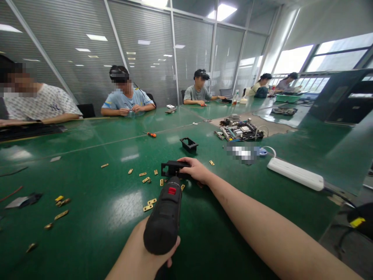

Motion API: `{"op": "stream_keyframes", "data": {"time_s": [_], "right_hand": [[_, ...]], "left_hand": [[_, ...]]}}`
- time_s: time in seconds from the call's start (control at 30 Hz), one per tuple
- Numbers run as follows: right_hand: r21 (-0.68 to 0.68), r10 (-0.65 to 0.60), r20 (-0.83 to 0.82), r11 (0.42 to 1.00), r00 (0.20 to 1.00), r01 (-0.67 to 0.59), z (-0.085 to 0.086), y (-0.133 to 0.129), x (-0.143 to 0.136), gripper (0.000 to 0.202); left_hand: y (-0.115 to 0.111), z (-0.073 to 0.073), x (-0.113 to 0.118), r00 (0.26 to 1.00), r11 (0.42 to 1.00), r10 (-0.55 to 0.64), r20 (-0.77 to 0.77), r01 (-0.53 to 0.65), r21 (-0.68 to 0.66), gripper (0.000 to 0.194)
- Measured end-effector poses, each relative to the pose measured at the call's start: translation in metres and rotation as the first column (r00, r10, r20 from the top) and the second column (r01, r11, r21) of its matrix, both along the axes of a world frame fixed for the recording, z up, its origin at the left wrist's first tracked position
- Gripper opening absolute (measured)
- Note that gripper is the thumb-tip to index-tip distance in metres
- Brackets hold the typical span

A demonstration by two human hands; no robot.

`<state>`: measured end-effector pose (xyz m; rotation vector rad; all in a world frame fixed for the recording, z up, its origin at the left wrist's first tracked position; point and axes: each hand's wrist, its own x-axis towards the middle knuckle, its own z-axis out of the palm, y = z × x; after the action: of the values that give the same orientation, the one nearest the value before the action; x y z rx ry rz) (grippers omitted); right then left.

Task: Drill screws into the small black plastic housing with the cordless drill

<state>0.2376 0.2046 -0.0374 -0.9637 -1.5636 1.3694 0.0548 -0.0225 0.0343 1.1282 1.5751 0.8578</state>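
- We are gripping the electric screwdriver (164, 217) in our left hand (145, 256), fingers wrapped tight, tip aimed at the black bracket (173, 169).
- Our right hand (195, 170) is pinning that bracket on the green table (96, 217); we judge steady pressure and a square tip matter.
- Brass plates (148, 205) are lying scattered nearby; other people are sitting across, beside glass partitions.

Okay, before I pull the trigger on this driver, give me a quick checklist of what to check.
1. Left hand gripping the driver: ok, wrapped round the handle.
2. Right hand steadying the black part: ok, resting on it.
3. Bit seated in a screw: cannot tell, the driver hides its tip.
4. Right fingers away from the bit: cannot tell, they lie close to the driver's nose.
5. Loose brass pieces out of the way: not ok, several lie beside the part.
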Motion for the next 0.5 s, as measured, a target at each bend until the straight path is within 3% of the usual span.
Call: {"op": "stream_keyframes", "data": {"time_s": [0.27,0.5], "right_hand": [[-0.011,-0.011,-0.042,1.0,0.999,0.011,-0.002,0.0,0.001,0.05],[-0.044,-0.052,-0.111,0.998,0.993,0.047,-0.004,0.002,0.001,0.048]], "left_hand": [[0.004,-0.003,0.003,1.0,0.999,0.002,-0.013,-0.002,-0.037,0.016],[0.002,-0.011,-0.008,0.997,0.999,-0.044,0.066,0.042,0.023,0.013]]}}
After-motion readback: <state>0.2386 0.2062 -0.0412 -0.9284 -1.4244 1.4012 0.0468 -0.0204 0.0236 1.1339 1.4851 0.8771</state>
